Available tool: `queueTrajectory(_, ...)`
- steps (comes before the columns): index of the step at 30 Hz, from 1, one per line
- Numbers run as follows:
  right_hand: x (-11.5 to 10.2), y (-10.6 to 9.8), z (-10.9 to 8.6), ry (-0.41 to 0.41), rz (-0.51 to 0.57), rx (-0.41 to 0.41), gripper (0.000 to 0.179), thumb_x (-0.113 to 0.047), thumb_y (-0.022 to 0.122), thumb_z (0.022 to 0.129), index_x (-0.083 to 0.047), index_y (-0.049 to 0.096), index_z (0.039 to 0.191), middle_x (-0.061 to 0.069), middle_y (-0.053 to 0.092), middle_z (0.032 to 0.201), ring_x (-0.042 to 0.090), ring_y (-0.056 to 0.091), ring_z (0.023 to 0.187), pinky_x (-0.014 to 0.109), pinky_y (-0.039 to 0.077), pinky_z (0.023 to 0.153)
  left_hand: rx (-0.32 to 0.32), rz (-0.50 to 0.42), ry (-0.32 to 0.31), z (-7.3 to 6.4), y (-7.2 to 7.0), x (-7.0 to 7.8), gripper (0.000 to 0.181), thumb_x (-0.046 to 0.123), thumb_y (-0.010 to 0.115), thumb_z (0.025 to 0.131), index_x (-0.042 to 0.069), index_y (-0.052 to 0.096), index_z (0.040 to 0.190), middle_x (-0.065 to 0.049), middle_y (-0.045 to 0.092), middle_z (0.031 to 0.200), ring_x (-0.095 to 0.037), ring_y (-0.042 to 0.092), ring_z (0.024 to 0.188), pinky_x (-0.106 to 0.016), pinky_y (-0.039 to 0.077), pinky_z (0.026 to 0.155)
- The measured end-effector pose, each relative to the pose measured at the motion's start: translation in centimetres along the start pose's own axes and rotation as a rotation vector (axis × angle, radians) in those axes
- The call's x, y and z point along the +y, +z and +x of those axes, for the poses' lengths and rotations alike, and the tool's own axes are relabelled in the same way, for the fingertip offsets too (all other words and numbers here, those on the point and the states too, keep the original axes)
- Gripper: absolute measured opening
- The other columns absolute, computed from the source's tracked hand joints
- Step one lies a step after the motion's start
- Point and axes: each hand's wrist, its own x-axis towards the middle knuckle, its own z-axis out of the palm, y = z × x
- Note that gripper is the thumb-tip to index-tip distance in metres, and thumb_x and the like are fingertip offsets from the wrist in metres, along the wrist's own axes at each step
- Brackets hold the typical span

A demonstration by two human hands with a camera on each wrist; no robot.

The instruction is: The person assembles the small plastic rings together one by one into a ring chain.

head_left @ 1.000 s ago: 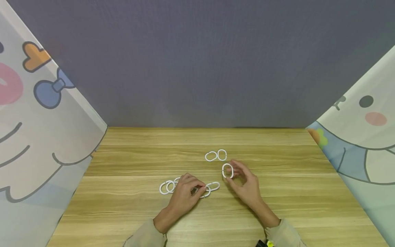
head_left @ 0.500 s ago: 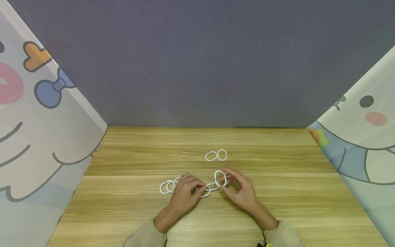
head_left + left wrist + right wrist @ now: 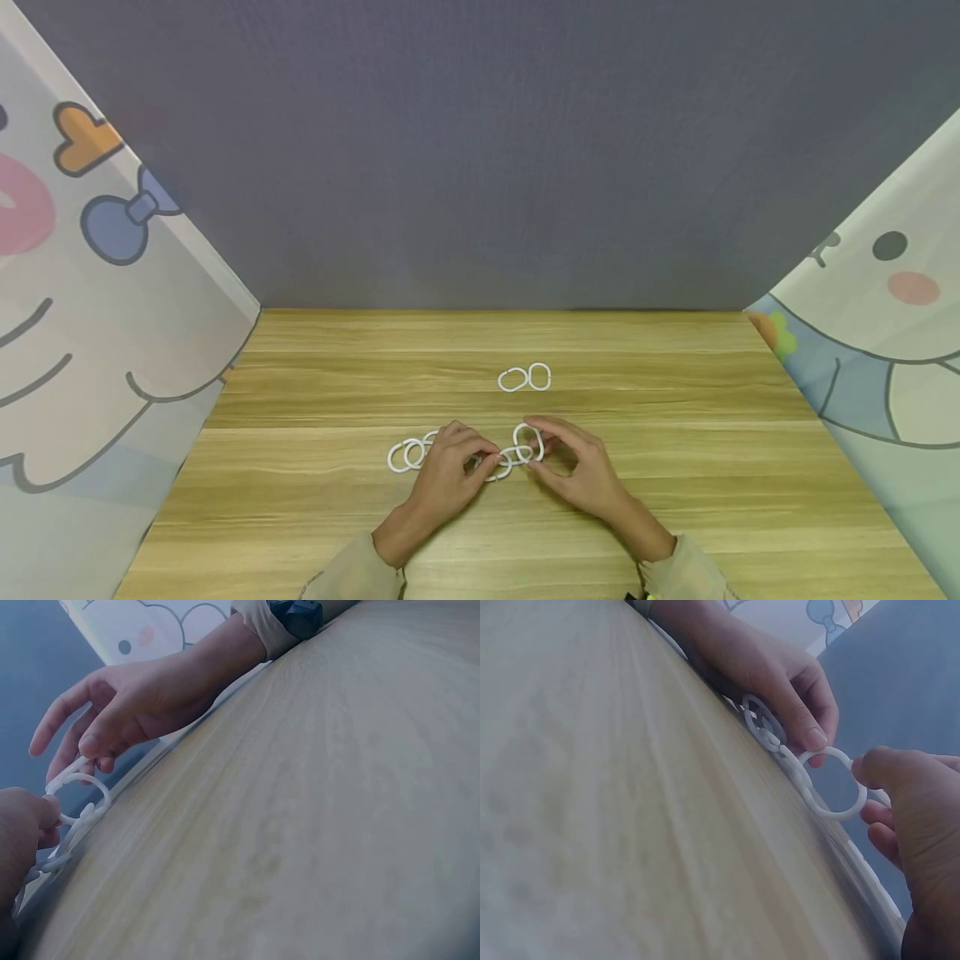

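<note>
A chain of several white plastic C-shaped links [image 3: 397, 470] lies on the wooden table, its middle hidden under my left hand [image 3: 447, 471]. The thumb and index finger of that hand pinch the chain near its right end. My right hand [image 3: 583, 468] holds one white oval link [image 3: 541, 442] upright between thumb and fingers. In the head view this link overlaps the chain's end link [image 3: 517, 462]; whether the two are hooked together I cannot tell. Both hands also show close together in the right wrist view, with white links [image 3: 829, 817] between their fingertips.
Two more white links, a left one [image 3: 513, 391] and a right one [image 3: 550, 379], lie side by side farther back on the wooden table [image 3: 337, 375]. A dark grey panel [image 3: 480, 167] stands behind, with cartoon-printed panels [image 3: 180, 350] at the sides.
My right hand has moved left and toward me, bringing its link from beside the chain onto the end link. My left hand has stayed in place.
</note>
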Motion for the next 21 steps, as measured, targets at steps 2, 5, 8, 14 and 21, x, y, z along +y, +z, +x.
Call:
queueTrajectory(2,0.02,0.00,-0.02,-0.001,-0.013,-0.006,0.071,0.016,0.091,0.077,0.001,0.068,0.142,0.020,0.076,0.125,0.025,0.077,0.091,0.032,0.065,0.080,0.004,0.002,0.002,0.01,0.01,0.01,0.008,0.014,0.092,0.090,0.017,0.085,0.093,0.010,0.080,0.092,-0.009,0.063,0.091,-0.030,0.051,0.082)
queueTrajectory(5,0.01,0.00,-0.04,-0.003,-0.034,-0.011,0.071,0.014,0.091,0.077,0.000,0.069,0.142,0.020,0.075,0.131,0.025,0.077,0.091,0.032,0.065,0.081,0.009,0.002,0.005,0.08,-0.01,0.04,0.009,0.014,0.092,0.090,0.017,0.085,0.093,0.010,0.080,0.092,-0.009,0.063,0.092,-0.031,0.051,0.082)
queueTrajectory(8,-0.05,0.03,-0.11,0.002,-0.050,-0.017,0.070,0.014,0.091,0.077,-0.001,0.070,0.141,0.020,0.075,0.134,0.024,0.076,0.092,0.030,0.064,0.083,0.011,0.000,0.004,0.09,-0.03,0.06,0.009,0.014,0.092,0.090,0.018,0.085,0.093,0.010,0.080,0.092,-0.009,0.063,0.091,-0.031,0.051,0.082)
queueTrajectory(14,0.03,0.11,-0.19,0.032,-0.076,0.002,0.065,0.014,0.089,0.078,-0.001,0.071,0.138,0.017,0.074,0.135,0.024,0.074,0.095,0.025,0.061,0.090,0.007,-0.003,0.000,0.04,0.00,-0.03,0.008,0.015,0.092,0.091,0.018,0.085,0.093,0.011,0.080,0.093,-0.008,0.063,0.091,-0.030,0.051,0.082)
queueTrajectory(21,-0.15,0.20,-0.05,0.093,-0.038,0.055,0.051,0.019,0.087,0.079,0.001,0.079,0.127,0.022,0.072,0.134,0.028,0.073,0.104,0.022,0.061,0.091,0.004,0.005,-0.009,0.02,0.01,-0.02,0.006,0.017,0.091,0.093,0.018,0.085,0.094,0.012,0.080,0.093,-0.008,0.062,0.092,-0.030,0.050,0.082)
